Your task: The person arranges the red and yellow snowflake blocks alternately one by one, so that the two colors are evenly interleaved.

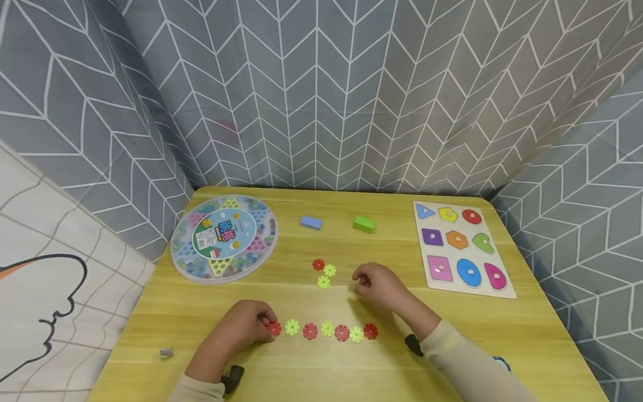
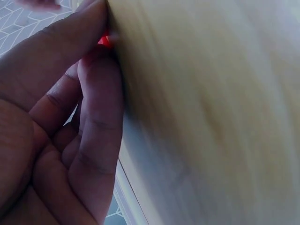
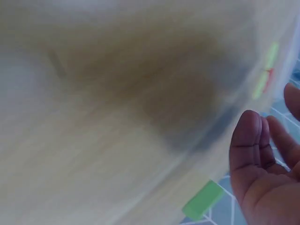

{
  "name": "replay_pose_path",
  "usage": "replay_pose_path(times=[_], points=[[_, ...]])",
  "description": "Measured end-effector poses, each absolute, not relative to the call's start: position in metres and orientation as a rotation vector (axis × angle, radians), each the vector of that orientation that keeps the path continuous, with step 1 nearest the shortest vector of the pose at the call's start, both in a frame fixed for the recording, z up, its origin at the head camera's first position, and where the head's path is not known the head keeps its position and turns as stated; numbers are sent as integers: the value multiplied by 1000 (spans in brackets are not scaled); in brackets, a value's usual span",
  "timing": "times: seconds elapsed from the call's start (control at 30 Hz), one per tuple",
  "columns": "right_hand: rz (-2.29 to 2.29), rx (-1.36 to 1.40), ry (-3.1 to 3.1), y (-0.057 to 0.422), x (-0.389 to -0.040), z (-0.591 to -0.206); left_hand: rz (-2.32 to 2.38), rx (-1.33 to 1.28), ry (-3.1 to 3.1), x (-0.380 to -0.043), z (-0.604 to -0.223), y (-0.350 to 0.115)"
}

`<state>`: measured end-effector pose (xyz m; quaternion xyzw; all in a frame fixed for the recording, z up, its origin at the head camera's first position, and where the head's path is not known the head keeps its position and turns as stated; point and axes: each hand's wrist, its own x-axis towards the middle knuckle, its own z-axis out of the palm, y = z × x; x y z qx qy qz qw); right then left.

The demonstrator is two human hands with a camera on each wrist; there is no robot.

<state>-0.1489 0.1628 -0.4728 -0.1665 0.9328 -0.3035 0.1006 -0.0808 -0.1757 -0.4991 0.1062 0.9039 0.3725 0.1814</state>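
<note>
At the left end of a row of red and yellow-green snowflake discs, my left hand [image 1: 244, 325] pinches a red snowflake disc [image 1: 274, 329] between thumb and fingertips. Only a red sliver of that disc shows in the left wrist view, its rest hidden by the fingers. A yellow-green snowflake disc [image 1: 292, 327] lies just right of it, and the row ends in a red disc [image 1: 370, 331]. Over the table, my right hand [image 1: 380, 287] hangs with loosely bent fingers and holds nothing. To its left lie a loose red disc [image 1: 318, 264] and two yellow-green discs [image 1: 324, 281].
A round Chinese checkers box [image 1: 261, 262] lies at the back left. Blue [image 1: 311, 223] and green [image 1: 364, 224] blocks stand at the back middle. A shape puzzle board [image 1: 472, 262] is at the right. A small grey object [image 1: 166, 353] sits near the left edge.
</note>
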Motion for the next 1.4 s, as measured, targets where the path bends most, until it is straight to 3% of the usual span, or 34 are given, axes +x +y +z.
replay_pose_path(times=[0.17,0.4,0.67,0.83,1.03,1.4], points=[[-817,-547,2715,137,-181,-492,1060,279,2542,-82,-500,-176],[-740,-560,2766,118,-194,-501,1060,269,2541,-82,-500,-176],[-659,-460,2732,120,-201,-496,1072,291,2543,-82,-498,-176],[-951,-342,2676,137,-201,-490,1080,272,2531,-81,-497,-176],[-1414,-226,2465,187,-171,-473,1083,289,2524,-80,-498,-174],[-1168,-276,2437,240,-84,-492,1092,310,2533,-81,-500,-177]])
